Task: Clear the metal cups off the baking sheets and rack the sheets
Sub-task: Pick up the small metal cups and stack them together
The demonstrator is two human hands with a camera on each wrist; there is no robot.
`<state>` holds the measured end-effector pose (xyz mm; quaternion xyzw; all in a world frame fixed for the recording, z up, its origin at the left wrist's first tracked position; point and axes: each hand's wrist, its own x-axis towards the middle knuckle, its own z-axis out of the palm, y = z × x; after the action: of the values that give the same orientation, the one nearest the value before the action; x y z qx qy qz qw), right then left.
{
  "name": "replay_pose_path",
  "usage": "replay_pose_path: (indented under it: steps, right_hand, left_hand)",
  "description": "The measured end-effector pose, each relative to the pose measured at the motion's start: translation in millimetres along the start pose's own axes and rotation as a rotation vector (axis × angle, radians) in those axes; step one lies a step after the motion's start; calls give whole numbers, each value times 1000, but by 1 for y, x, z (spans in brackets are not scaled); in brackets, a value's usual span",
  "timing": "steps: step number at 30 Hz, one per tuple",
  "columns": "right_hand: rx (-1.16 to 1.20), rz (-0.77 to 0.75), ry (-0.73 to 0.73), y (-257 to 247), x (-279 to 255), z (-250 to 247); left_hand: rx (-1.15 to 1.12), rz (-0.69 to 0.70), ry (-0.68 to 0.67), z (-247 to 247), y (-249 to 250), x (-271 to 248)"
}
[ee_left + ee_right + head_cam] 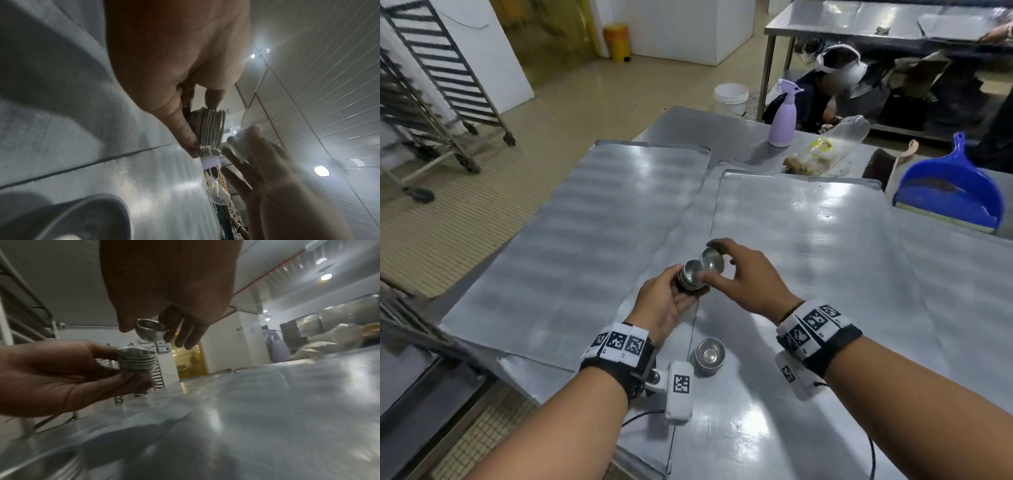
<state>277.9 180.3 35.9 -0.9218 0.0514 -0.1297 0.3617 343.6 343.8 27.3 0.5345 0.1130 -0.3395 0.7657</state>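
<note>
My left hand (671, 301) grips a nested stack of several small metal cups (691, 275), seen side-on as stacked rims (210, 129) in the left wrist view and as the same stack (135, 360) in the right wrist view. My right hand (743, 274) pinches a single metal cup (711, 259) just above and beside the stack's top; this cup (152, 331) hangs tilted between thumb and fingers. Another cup (709, 354) sits upright on the near baking sheet (808, 240). A second baking sheet (592, 222) lies to the left.
A wheeled tray rack (431, 85) stands on the floor at far left. At the table's back are a lilac spray bottle (784, 116), a plastic bag (822, 147) and a blue dustpan (952, 185). A person (835, 78) crouches beyond the table.
</note>
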Motion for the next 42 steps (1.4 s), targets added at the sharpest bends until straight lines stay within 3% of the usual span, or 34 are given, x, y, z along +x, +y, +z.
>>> replay_pose_path:
  steps: [3,8,15,24,27,29,32,36,42]
  right_hand:
    - [-69,-55,-86,-13,-9,0]
    - [-53,-60,-91,-15,-29,-14]
    - [-39,-59,-43,-11,-72,-29]
    - [-9,-18,2,3,-127,-52]
    - [52,29,25,8,-143,-53]
    - [72,83,7,14,-152,-52]
    - [59,158,-34,24,-165,-49]
    - [20,275,-55,36,-179,-40]
    - [4,451,-24,50,-192,-29]
  left_hand:
    - [6,38,-20,9,0,-17]
    - [-7,56,-15,20,-10,-43]
    - [-8,50,-21,40,-39,-77]
    - [149,16,-56,51,-78,-104]
    - [191,85,20,47,-79,-117]
    - [383,236,130,31,-75,-120]
    - [880,461,234,-4,-72,-114]
    - [1288,420,114,-22,-74,-103]
    - [1658,364,-129,-15,-83,-63]
